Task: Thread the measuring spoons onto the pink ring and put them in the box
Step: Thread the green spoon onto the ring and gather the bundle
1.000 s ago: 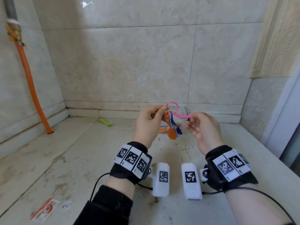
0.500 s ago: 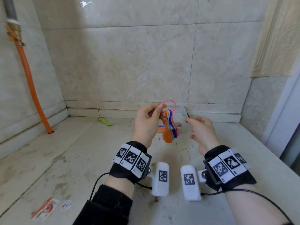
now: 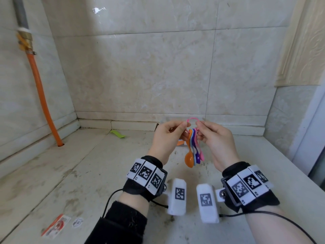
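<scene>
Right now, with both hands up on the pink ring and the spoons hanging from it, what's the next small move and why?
Probably close the pink ring. The left hand and right hand each pinch one side of it, and the measuring spoons hang bunched below, so threading looks done. Whether the ends already meet is too small to tell. The box sits mostly hidden behind the hands, for afterwards.

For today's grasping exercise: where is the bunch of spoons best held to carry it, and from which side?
Judging by the pose, take the pink ring from above. The spoons hang bowls-down from it between the left hand and right hand, so a grip on the arch should carry all.
</scene>
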The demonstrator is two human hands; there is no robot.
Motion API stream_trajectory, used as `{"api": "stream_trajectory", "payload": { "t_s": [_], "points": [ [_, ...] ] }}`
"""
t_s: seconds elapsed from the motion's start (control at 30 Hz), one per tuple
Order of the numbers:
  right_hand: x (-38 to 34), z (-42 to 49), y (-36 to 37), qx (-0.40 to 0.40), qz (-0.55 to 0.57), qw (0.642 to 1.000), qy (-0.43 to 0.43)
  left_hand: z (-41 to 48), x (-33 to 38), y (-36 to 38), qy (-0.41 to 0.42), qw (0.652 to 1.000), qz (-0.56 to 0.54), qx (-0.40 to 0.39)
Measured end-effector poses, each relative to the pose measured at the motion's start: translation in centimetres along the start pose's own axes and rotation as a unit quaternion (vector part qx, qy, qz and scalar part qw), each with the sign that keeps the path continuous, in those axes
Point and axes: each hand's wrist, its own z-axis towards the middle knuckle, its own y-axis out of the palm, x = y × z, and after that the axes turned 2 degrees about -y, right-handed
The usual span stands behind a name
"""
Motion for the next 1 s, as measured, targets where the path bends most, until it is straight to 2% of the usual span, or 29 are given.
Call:
{"api": "stream_trajectory", "payload": {
  "t_s": [0.17, 0.3, 0.37, 0.43, 0.5, 0.53, 0.63, 0.73, 0.8, 1.0],
  "points": [
    [-0.3, 0.2, -0.1, -0.004, 0.013, 1.000, -0.010, 0.6, 0.6, -1.0, -0.049, 0.997, 0.065, 0.004],
    [-0.3, 0.3, -0.3, 0.003, 0.049, 0.999, -0.010, 3.1, 2.6, -4.7, -0.052, 0.971, 0.227, 0.050],
    [-0.2, 0.2, -0.2, -0.005, 0.054, 0.998, -0.010, 4.6, 3.5, -7.1, -0.053, 0.923, 0.379, 0.044],
    [-0.2, 0.1, -0.1, -0.013, 0.053, 0.998, -0.012, 6.0, 3.8, -9.3, -0.090, 0.848, 0.522, 0.010],
    [-0.1, 0.2, -0.2, -0.013, 0.055, 0.998, -0.012, 7.0, 3.8, -11.4, -0.143, 0.779, 0.611, -0.015],
    [-0.1, 0.4, -0.2, -0.011, 0.058, 0.998, -0.014, 7.3, 3.8, -12.6, -0.159, 0.756, 0.635, -0.020],
    [0.1, 0.6, -0.5, -0.011, 0.070, 0.997, -0.028, 8.4, 3.6, -15.0, -0.190, 0.718, 0.670, -0.011],
    [0.4, 0.8, -0.5, -0.013, 0.089, 0.995, -0.037, 9.5, 3.4, -16.0, -0.265, 0.652, 0.710, -0.037],
    [0.5, 1.0, -0.4, -0.016, 0.094, 0.995, -0.035, 10.5, 2.6, -16.4, -0.266, 0.627, 0.730, -0.058],
    [1.1, 1.2, -0.8, -0.020, 0.076, 0.996, -0.033, 11.6, -0.8, -18.2, -0.270, 0.601, 0.747, -0.094]
  ]
}}
